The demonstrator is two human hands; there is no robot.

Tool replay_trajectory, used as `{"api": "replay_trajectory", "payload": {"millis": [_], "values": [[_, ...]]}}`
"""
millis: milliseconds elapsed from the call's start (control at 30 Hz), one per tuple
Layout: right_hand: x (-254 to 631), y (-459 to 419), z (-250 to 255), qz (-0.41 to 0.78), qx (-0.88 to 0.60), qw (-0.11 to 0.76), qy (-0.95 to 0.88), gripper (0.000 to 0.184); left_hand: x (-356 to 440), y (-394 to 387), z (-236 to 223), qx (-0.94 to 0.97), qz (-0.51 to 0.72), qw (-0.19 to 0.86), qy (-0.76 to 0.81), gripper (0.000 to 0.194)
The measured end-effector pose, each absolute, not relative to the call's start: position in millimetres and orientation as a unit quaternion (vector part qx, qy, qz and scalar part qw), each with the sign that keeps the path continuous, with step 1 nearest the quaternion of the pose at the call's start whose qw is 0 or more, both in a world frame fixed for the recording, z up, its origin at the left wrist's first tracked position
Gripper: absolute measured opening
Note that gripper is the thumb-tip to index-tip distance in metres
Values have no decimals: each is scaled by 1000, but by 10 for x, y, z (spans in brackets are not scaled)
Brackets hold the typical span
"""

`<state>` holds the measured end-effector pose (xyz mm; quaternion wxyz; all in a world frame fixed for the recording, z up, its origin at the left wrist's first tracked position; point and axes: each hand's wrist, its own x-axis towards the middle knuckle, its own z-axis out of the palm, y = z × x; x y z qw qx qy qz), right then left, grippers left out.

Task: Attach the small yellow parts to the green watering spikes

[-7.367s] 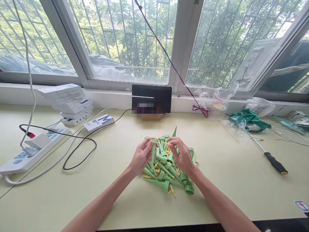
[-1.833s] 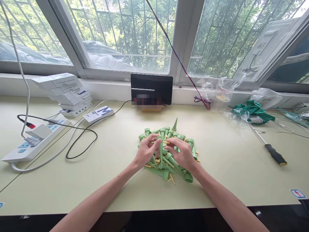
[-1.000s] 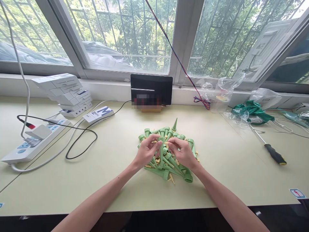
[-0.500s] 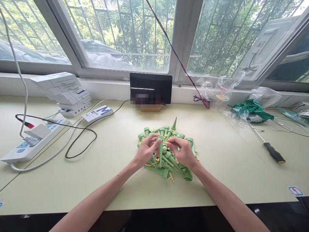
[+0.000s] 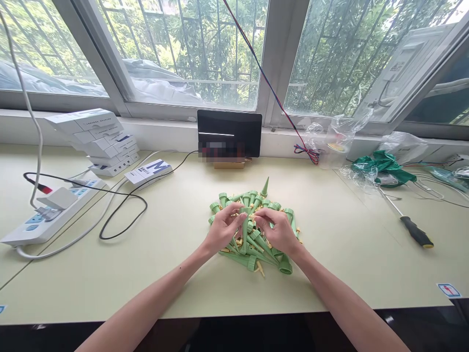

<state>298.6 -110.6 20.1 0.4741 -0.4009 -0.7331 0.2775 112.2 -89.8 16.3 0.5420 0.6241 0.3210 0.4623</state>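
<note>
Head view: left grip (image 5: 222,231) pinches green spike (image 5: 245,237) near its top; right grip (image 5: 279,232) pinches yellow piece (image 5: 252,216) just beside. Spike pile (image 5: 251,263) below both. Likely fitting 2 parts; next calls for steady alignment.

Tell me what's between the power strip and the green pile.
Head view: a white cable, a looped black cable, then bare table up to the pile.

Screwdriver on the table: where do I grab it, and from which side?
I'd grip the screwdriver by its black handle, coming down from above on the near right side, fingers wrapped across it. It lies on its side, with that thick handle pointing near and right, while the thin shaft runs back toward the green bag.
</note>
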Motion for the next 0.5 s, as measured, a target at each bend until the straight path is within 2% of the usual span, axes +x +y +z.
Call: {"api": "replay_trajectory", "payload": {"millis": [233,500], "values": [[2972,-1127,190,266,-395,482,-735,13,1136,-911,199,570,440,620,311,31],[2990,-1100,196,243,-410,450,-755,20,1138,-913,167,625,454,545,327,29]]}}
